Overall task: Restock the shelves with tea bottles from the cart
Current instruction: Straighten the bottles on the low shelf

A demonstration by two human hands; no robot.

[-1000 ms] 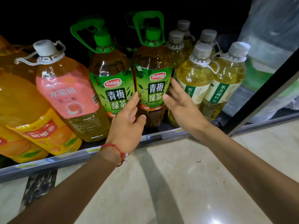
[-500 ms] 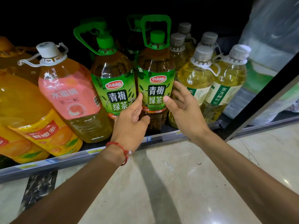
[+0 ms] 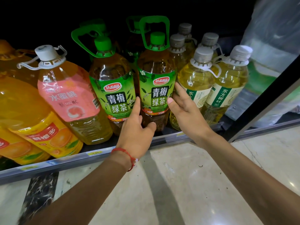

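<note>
The shelf point(image 3: 68, 161) is running low across the whole view, packed front to back, with polished floor point(image 3: 194, 184) gleaming beneath it. Big orange bottles point(image 3: 32, 114) are crowding the left end, and a peach bottle point(image 3: 69, 98) is standing beside them. Centre stage, the tea bottle point(image 3: 156, 75) is standing upright at the front edge. A second tea bottle point(image 3: 112, 82) is just beside it on the left, and the pale bottles point(image 3: 196, 78) are pressing close on the right. No cart is showing.

Both hands are working that one bottle. The left hand point(image 3: 136, 132) is hooking its thumb across the lower front, with the forefinger lying straight up the gap between the two tea bottles. The right hand point(image 3: 186, 111) is lying flat-fingered against the other flank, thumb tip on the label, nothing curled. So the hands are apart, bracketing the bottle, and I'm reading this as seating it into its slot.

Here's the danger. The bottle is sitting right at the front, so a pull from that thumb could be tipping it onto hard floor. It's full and the hold is low, so a push could be toppling it into the row behind. The right fingers are wedging between bottles, and a shove there could be knocking the pale ones askew. The green handle point(image 3: 154, 20) is sticking up into darkness, and I cannot tell what it is clearing.
</note>
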